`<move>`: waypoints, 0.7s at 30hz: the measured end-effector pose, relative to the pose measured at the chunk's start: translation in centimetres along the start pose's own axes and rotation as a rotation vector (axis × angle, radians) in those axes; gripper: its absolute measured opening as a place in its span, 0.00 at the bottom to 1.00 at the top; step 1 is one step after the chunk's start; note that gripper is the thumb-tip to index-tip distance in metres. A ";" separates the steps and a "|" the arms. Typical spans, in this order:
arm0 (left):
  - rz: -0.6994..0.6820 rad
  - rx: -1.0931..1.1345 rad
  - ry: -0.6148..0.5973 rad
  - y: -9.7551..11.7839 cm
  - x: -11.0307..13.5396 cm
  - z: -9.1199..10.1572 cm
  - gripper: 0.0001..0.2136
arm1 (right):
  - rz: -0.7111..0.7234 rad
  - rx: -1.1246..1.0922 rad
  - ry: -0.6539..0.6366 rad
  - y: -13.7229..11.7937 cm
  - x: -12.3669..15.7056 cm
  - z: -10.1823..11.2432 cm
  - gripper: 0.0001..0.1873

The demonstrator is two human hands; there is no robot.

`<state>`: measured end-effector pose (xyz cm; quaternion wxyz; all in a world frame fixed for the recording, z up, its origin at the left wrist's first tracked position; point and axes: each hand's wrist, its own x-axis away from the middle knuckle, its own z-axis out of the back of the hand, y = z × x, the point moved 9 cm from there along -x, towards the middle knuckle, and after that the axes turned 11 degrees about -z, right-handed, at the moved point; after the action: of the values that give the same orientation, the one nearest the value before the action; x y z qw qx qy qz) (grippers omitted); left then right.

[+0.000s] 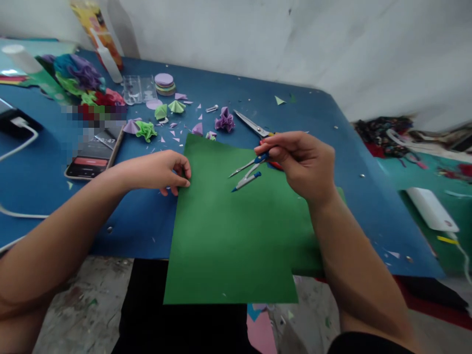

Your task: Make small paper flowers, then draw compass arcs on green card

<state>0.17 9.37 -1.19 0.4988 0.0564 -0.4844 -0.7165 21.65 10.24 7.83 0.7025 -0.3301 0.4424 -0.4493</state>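
Note:
A large sheet of green paper (236,231) lies over the front edge of the blue table, its lower part jutting past it. At the sheet's left edge, my left hand (171,172) pinches the paper between thumb and fingers. Above the sheet, my right hand (302,162) grips a blue and silver compass (246,172) by its top. The compass legs are slightly spread and point left, seemingly above the paper. Behind my right hand lie scissors (254,125), blades toward the back left, their red handles partly hidden.
Folded paper flowers (224,120), purple scraps and a stack of paper discs (164,83) sit at the back. To the left are a phone (92,155), a glue bottle (106,59) and a white cable (22,215). A white power bank (432,209) lies at right.

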 end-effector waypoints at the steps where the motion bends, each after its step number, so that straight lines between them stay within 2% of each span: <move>1: 0.005 -0.027 -0.018 -0.1 0.0 -0.2 0.08 | 0.006 0.003 -0.031 -0.1 0.1 -0.4 0.04; 6: 0.035 -0.156 -0.080 -0.5 0.3 -0.7 0.10 | 0.105 0.055 -0.143 -1.8 1.2 -1.7 0.08; 12: 0.074 -0.259 -0.074 -0.4 0.5 -0.5 0.12 | 0.137 0.184 -0.139 -2.7 1.8 -2.1 0.10; 16: 0.056 -0.315 -0.085 -0.2 0.2 -0.5 0.14 | 0.136 0.234 -0.047 -2.7 2.0 -1.8 0.06; 21: 0.022 -0.384 -0.101 0.0 -0.1 -0.5 0.16 | 0.247 0.344 0.080 -3.7 2.4 -1.7 0.06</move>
<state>0.45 9.14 -1.50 0.4833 -0.0810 -0.3636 -0.7923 19.32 6.51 9.54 0.7800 -0.1308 0.4238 -0.4414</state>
